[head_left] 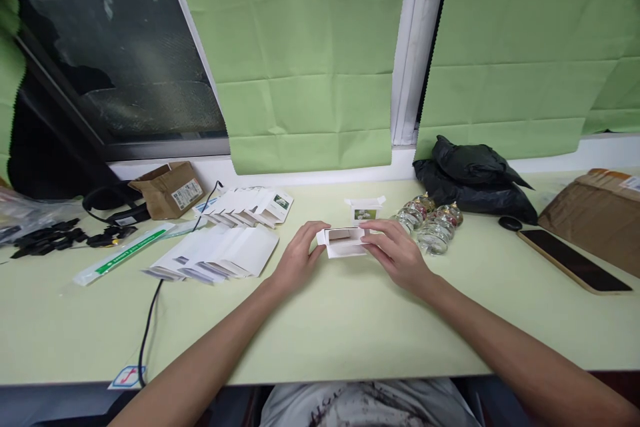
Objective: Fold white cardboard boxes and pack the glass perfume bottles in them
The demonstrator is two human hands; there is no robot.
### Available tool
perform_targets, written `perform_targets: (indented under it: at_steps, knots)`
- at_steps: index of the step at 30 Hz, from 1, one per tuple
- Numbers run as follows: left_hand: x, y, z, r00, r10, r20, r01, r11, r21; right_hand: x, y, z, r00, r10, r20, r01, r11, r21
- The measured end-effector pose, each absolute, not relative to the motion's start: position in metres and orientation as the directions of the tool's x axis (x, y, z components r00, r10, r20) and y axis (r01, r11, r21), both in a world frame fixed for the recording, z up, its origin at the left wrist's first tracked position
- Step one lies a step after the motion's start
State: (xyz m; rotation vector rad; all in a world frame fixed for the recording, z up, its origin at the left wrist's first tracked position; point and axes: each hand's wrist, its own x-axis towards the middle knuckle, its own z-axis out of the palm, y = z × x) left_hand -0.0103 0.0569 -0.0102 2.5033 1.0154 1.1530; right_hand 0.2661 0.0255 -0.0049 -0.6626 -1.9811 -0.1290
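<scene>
Two hands point(300, 255) point(395, 253), one small carton point(345, 242)

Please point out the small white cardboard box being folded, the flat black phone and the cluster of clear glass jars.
small white cardboard box point(344, 242): head view, on its open top face.
flat black phone point(573, 260): head view, middle of its dark screen.
cluster of clear glass jars point(431, 221): head view, on a middle jar.

Both hands hold a small white carton point(344, 242) on the worktop point(320, 327): left hand point(299, 255) at one end, right hand point(395, 252) at the other. Small glass jars point(431, 223) sit just beyond the right grip, flat cartons point(220, 253) beside the left.
</scene>
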Motion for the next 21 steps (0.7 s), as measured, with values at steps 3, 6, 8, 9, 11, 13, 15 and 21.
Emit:
perform_targets:
  at_steps: [3,6,8,9,11,13,15,21]
  knots:
    - [-0.0097,0.0563,-0.0111,0.481,0.646,0.592,0.485,-0.759,0.434,0.2678,0.0264,-0.0068,-0.345,0.381,0.858,0.533,0.832,-0.155]
    - [-0.0094,0.0553,-0.0123,0.51,0.611,0.606,0.45,-0.79,0.418,0.2683,0.0262,-0.0074,-0.369,0.402,0.838,0.567,0.812,-0.14]
    - [-0.0098,0.055,-0.0125,0.512,0.601,0.614,0.448,-0.797,0.406,0.268,0.026,-0.0067,-0.392,0.421,0.818,0.571,0.808,-0.142]
    - [-0.0101,0.0549,-0.0123,0.51,0.604,0.613,0.454,-0.794,0.405,0.2678,0.0259,-0.006,-0.4,0.426,0.811,0.569,0.81,-0.145]
    - [-0.0106,0.055,-0.0118,0.505,0.62,0.6,0.464,-0.782,0.416,0.2672,0.0256,-0.0046,-0.413,0.435,0.8,0.563,0.813,-0.151]
    - [-0.0102,0.0547,-0.0115,0.497,0.636,0.59,0.462,-0.769,0.441,0.2665,0.025,-0.0032,-0.425,0.446,0.787,0.558,0.814,-0.16]
    - [-0.0087,0.0538,-0.0116,0.475,0.657,0.585,0.45,-0.753,0.481,0.2659,0.0243,-0.002,-0.437,0.459,0.774,0.553,0.815,-0.171]
    - [-0.0038,0.0511,-0.013,0.434,0.731,0.527,0.391,-0.68,0.621,0.266,0.0235,-0.0013,-0.445,0.493,0.747,0.549,0.81,-0.207]
